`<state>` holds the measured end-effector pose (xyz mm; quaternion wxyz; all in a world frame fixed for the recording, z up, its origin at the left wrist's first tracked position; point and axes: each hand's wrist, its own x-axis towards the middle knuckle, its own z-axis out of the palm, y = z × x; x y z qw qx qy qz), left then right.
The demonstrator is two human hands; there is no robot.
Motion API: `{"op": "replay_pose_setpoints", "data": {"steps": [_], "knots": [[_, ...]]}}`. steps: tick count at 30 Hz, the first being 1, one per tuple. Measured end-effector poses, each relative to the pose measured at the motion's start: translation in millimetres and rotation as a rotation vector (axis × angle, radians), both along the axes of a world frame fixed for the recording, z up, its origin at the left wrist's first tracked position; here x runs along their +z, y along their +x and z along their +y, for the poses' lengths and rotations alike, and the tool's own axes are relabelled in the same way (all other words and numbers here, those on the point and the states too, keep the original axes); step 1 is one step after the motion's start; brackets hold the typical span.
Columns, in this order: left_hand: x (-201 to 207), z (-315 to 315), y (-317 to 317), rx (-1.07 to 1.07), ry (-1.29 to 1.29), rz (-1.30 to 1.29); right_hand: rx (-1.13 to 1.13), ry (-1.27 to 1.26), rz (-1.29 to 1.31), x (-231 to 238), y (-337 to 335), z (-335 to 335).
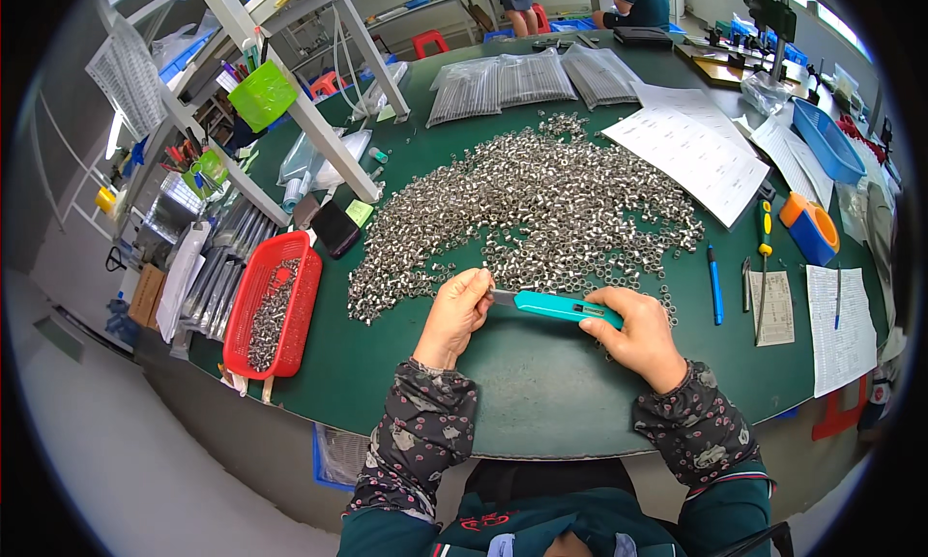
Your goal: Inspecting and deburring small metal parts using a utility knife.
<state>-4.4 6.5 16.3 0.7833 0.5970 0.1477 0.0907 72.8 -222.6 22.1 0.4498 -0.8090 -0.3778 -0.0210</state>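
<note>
My right hand (638, 333) is closed around the handle of a teal utility knife (556, 306), held level above the front of the table. Its blade (503, 297) points left and reaches the fingertips of my left hand (454, 310). Thumb and fingers of that left hand are pinched on a small metal ring, mostly hidden by the fingertips. Just beyond both hands spreads a wide heap of small shiny metal rings (551, 194). To the left, a red plastic basket (311, 301) holds more small metal pieces.
On the green table (541, 402), bags of metal tubes (532, 81) lie at the back and paper sheets (691, 151) back right. Rightward are a blue pen (714, 284), a screwdriver (765, 230), an orange-and-blue tape dispenser (810, 230) and a blue tray (828, 143). A white frame post (324, 136) stands left.
</note>
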Motion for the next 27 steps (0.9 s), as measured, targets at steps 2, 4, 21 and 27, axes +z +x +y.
{"op": "replay_pose_setpoints", "data": {"steps": [2,4,21,27], "knots": [[1,4,-2,-0.048,0.019,0.024,0.011,0.010,-0.008,1,0,0],[4,5,-3,-0.076,0.021,0.046,0.020,-0.007,-0.012,2,1,-1],[8,15,-8,-0.369,0.031,0.245,0.068,-0.061,-0.314,19,8,-10],[8,16,-8,-0.479,0.028,0.267,0.084,-0.039,-0.459,27,11,-11]]}}
